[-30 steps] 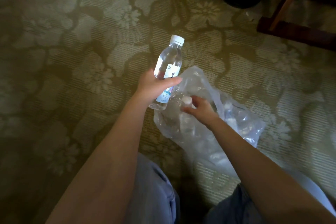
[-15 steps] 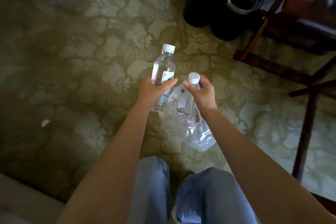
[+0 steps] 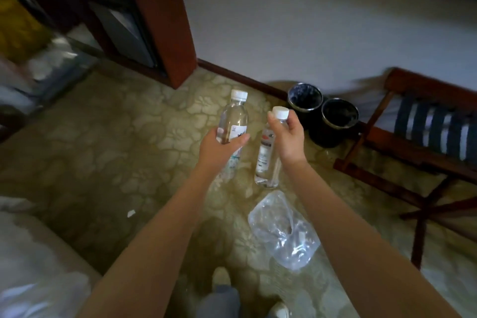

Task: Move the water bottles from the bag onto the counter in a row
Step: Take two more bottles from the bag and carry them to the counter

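Note:
I hold two clear water bottles with white caps above the patterned carpet. My left hand [image 3: 219, 146] grips the body of one bottle [image 3: 235, 116], which points up and away. My right hand [image 3: 286, 137] pinches the second bottle [image 3: 267, 162] at its neck just under the cap, so it hangs upright. The clear plastic bag [image 3: 282, 231] lies crumpled on the floor below my right forearm; I cannot tell what is inside it. No counter top shows clearly.
Two black waste bins [image 3: 322, 116] stand against the white wall ahead. A wooden luggage rack [image 3: 426, 137] with striped straps is at the right. A dark wooden cabinet [image 3: 165, 20] stands at the upper left. A bed edge [image 3: 31, 253] is at the lower left.
My right hand has lifted the second bottle fully out of the bag, which now lies on the floor. Both hands rose with their bottles, and my view tilted up toward the wall and cabinet.

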Demonstrator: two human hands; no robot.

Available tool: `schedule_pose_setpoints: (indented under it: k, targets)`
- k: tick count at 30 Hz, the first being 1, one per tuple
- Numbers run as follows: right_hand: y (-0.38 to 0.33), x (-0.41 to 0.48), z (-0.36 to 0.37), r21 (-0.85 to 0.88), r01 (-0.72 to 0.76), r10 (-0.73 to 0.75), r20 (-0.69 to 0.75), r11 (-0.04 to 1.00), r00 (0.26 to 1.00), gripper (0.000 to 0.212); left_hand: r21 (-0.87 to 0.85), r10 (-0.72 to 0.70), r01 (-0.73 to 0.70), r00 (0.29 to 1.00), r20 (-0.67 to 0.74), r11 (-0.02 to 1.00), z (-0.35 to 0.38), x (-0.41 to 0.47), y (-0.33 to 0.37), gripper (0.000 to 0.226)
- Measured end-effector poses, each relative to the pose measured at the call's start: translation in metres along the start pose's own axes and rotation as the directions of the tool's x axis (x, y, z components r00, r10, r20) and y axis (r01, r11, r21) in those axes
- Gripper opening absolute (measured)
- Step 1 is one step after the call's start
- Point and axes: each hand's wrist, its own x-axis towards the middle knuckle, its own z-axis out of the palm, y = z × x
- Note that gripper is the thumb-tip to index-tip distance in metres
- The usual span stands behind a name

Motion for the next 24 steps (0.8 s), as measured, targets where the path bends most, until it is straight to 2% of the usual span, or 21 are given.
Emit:
schedule_pose_setpoints:
  k: [6, 11, 18, 24]
  targets:
    - [-0.062, 0.039, 0.099, -0.024, 0.139, -0.138, 0.037, 0.990, 0.990, 0.006, -0.047, 0.069, -0.070, 0.997, -0.041, 0.996, -0.085, 0.059, 0.056, 0.045]
    - [-0.106, 0.091, 0.203, -0.071, 0.262, -0.261, 0.026, 0.962, 0.965, 0.010, -0.076, 0.158, -0.166, 0.982, -0.099, 0.983, -0.172, 0.136, 0.100, 0.039]
    - [-0.162, 0.182, 0.338, -0.083, 0.425, -0.421, 0.063, 0.901, 0.905, 0.012, -0.067, 0.305, -0.317, 0.941, -0.146, 0.946, -0.272, 0.256, 0.170, 0.037]
    - [-0.189, 0.293, 0.454, 0.000, 0.526, -0.518, 0.175, 0.851, 0.837, 0.010, -0.086, 0.350, -0.374, 0.912, -0.212, 0.923, -0.345, 0.386, 0.223, 0.050]
